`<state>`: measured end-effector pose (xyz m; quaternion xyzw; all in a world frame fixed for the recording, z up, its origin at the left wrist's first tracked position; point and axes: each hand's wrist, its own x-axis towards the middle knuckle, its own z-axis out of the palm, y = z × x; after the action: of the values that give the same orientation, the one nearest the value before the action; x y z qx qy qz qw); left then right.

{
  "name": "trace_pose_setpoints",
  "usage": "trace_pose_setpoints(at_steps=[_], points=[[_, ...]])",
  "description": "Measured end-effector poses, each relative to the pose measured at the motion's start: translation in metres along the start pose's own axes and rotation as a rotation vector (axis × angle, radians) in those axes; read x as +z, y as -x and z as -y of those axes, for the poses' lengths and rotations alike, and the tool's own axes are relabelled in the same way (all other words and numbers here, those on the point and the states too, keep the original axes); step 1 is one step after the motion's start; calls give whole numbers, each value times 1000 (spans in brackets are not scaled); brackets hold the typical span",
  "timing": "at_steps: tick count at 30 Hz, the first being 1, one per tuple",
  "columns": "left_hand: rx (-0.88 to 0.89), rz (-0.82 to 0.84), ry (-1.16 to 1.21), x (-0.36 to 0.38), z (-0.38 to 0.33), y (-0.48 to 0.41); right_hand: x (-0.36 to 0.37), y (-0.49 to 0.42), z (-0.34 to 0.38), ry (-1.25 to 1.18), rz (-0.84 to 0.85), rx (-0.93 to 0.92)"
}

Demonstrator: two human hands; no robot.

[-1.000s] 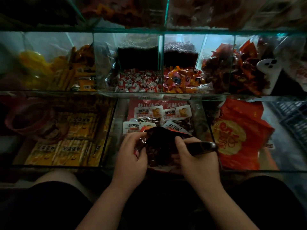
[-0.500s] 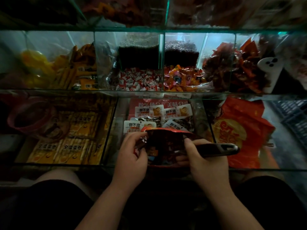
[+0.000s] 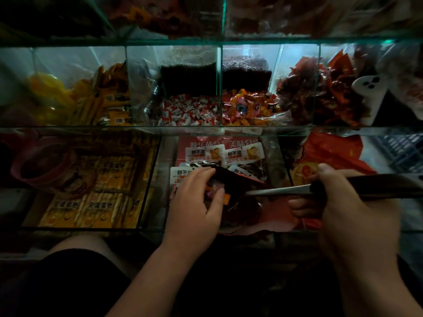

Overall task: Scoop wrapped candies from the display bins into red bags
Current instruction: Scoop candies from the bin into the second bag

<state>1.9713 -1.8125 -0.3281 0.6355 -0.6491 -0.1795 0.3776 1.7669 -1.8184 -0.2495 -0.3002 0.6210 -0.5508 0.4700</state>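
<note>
Since the earlier frame the right hand (image 3: 348, 207) is shifted to the right, away from the bag mouth. The scoop (image 3: 277, 191) is drawn out with it, so the red bag (image 3: 242, 211) is held by the left hand (image 3: 196, 197) alone. In the head view, the bag's left rim is pinched between the left thumb and curled fingers. The bag is kept low in the front middle compartment, just in front of the white-labelled packets (image 3: 243, 154), on which "胖不墩" is read. A few wrapped candies (image 3: 226, 199) are glimpsed at the dark bag mouth. The scoop's dark handle is wrapped by the right fingers with the thumb laid on top; its pale metal end is pointed left at the bag. "全蛋蛋卷" is printed on the yellow packs (image 3: 98, 204) in the left compartment. A red card (image 3: 206, 141) behind the packets is only partly legible, "美味" among it. Red-and-white sweets (image 3: 190, 110) and orange sweets (image 3: 247, 108) are heaped in the bins behind, and a stack of red bags (image 3: 332, 154) is seen at the right.
</note>
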Motion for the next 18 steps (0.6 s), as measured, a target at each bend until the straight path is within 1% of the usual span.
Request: trace_pose_setpoints(at_steps=[2,5,9,12,18], points=[[-26,-46,54,1,2,3,-7,-2,9,-33,34,14],[-59,-34,76,4,1,-1,-11,-1,15,-90,73,4],[-68,42,-36,8,-5,-11,-8,6,3,-114,63,-79],[-65,91,-138,12,-6,-14,0,12,-8,-125,106,-68],[-34,77,-146,13,-11,-17,6,16,-6,-156,89,-60]])
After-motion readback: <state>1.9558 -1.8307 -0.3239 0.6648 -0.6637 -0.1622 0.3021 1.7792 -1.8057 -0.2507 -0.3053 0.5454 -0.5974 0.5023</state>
